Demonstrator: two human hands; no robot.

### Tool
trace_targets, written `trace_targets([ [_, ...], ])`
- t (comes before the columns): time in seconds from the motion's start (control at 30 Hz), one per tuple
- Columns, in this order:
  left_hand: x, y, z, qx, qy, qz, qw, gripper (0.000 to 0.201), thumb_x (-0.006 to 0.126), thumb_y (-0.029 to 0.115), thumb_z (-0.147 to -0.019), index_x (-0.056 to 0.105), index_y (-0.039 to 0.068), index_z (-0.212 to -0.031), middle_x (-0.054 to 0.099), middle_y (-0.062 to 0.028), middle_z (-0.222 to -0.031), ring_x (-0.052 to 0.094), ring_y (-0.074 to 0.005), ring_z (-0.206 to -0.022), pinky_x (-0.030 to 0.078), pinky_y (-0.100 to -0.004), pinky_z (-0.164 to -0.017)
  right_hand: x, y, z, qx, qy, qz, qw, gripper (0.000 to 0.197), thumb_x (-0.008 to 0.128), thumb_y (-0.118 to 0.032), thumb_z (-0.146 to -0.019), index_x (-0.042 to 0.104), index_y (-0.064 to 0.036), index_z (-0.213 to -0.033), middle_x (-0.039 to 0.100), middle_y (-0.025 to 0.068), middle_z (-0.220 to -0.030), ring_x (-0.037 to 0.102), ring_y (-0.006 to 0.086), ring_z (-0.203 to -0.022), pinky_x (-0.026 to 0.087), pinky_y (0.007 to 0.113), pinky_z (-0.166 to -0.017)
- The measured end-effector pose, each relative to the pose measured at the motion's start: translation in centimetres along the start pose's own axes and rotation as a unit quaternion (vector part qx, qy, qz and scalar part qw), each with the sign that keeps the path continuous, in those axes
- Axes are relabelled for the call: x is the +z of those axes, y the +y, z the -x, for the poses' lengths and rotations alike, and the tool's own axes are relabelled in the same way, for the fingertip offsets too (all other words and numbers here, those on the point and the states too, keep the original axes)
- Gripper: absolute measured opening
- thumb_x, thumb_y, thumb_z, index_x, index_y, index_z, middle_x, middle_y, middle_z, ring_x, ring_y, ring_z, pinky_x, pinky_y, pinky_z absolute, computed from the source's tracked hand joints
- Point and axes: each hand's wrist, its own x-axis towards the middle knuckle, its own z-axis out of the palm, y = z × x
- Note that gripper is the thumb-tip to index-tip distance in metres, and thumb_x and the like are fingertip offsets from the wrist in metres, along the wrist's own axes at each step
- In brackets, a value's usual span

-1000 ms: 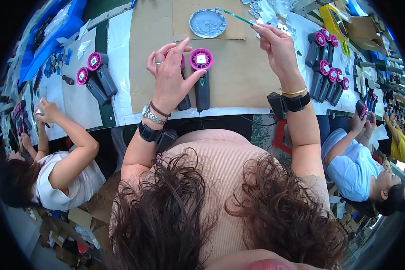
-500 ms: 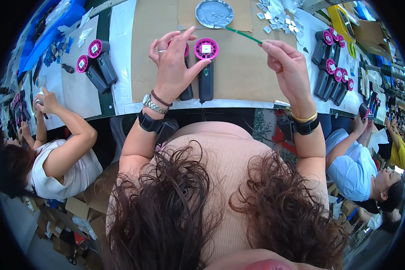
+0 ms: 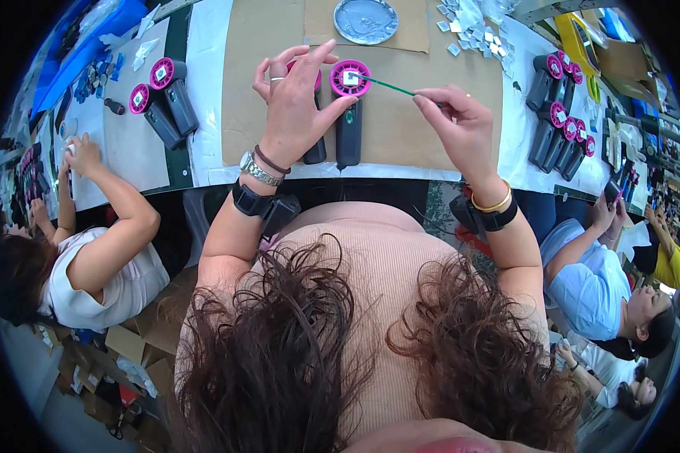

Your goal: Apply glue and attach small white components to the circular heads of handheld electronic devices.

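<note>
Between the fingertips of my right hand (image 3: 461,124) is a thin green stick (image 3: 389,84). Its grey-smeared tip lies on the white square (image 3: 350,78) in the middle of a handheld fan's pink round head. This handheld fan (image 3: 348,136) lies on the cardboard with its dark handle toward me. My left hand (image 3: 298,94) hovers with fingers spread, its thumb beside the fan's neck; whether it touches is unclear. It partly covers a second pink-headed fan (image 3: 316,151). Beyond them sits a round dish (image 3: 366,21) of grey paste.
Loose white squares (image 3: 472,36) lie at the far right of the cardboard sheet (image 3: 423,143). More pink-and-black fans (image 3: 555,113) stand in a group at right, and a pair (image 3: 162,102) lies at left. A screwdriver (image 3: 114,106) is farther left. Co-workers sit on both sides.
My right hand has moved left and toward me, bringing the stick's tip from the paste dish onto the white square. My left hand has barely moved.
</note>
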Motion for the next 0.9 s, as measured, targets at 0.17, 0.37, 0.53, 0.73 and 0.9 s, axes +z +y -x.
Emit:
trace_targets([
  [0.17,-0.1,0.0,-0.1,0.001,-0.006,0.008,1.0,0.091,0.093,0.043,-0.085,0.051,0.019,-0.162,0.075,0.0049,-0.133,0.049,-0.0236,-0.145,0.014,-0.0548,-0.124,0.0,0.3,0.0,-0.247,-0.027,0.209,0.946,0.02,0.082,-0.004,-0.094,0.082,-0.0002,-0.114,0.063,0.0014,-0.079,0.059,0.0101,-0.071,0.046,0.026,-0.066],
  [0.37,-0.2,-0.2,-0.2,0.003,-0.007,0.011,1.0,0.09,0.093,0.042,-0.086,0.051,0.019,-0.162,0.076,0.0049,-0.132,0.049,-0.0233,-0.145,0.014,-0.0554,-0.124,-0.3,0.7,0.3,-0.431,-0.114,0.378,0.811,0.044,0.077,-0.001,-0.082,0.077,0.0015,-0.126,0.056,0.0045,-0.088,0.063,0.0188,-0.079,0.053,0.035,-0.07],
  [0.53,-0.1,-0.2,-0.1,0.004,-0.005,0.009,1.0,0.089,0.092,0.043,-0.087,0.051,0.019,-0.162,0.076,0.0051,-0.132,0.049,-0.0232,-0.145,0.014,-0.0556,-0.124,-0.8,0.7,0.7,-0.441,-0.126,0.391,0.798,0.05,0.074,-0.002,-0.08,0.074,0.0043,-0.13,0.054,0.0048,-0.092,0.063,0.0182,-0.083,0.054,0.036,-0.071],
  [0.73,0.1,-0.2,-0.1,0.003,-0.006,0.007,1.0,0.088,0.09,0.044,-0.088,0.051,0.019,-0.162,0.077,0.005,-0.131,0.049,-0.0235,-0.146,0.013,-0.0558,-0.124,-1.2,-0.1,1.0,-0.449,-0.114,0.374,0.804,0.047,0.077,0.001,-0.079,0.076,0.0048,-0.126,0.053,0.005,-0.09,0.06,0.0177,-0.077,0.052,0.034,-0.067],
  [0.9,-0.1,-0.3,0.0,0.003,-0.01,0.008,1.0,0.088,0.091,0.044,-0.088,0.051,0.018,-0.162,0.076,0.0047,-0.131,0.049,-0.0237,-0.146,0.013,-0.0558,-0.124,-1.1,-0.4,1.0,-0.442,-0.067,0.323,0.834,0.038,0.083,0.007,-0.08,0.079,0.0028,-0.118,0.055,0.0047,-0.084,0.057,0.0191,-0.069,0.049,0.032,-0.062],
])
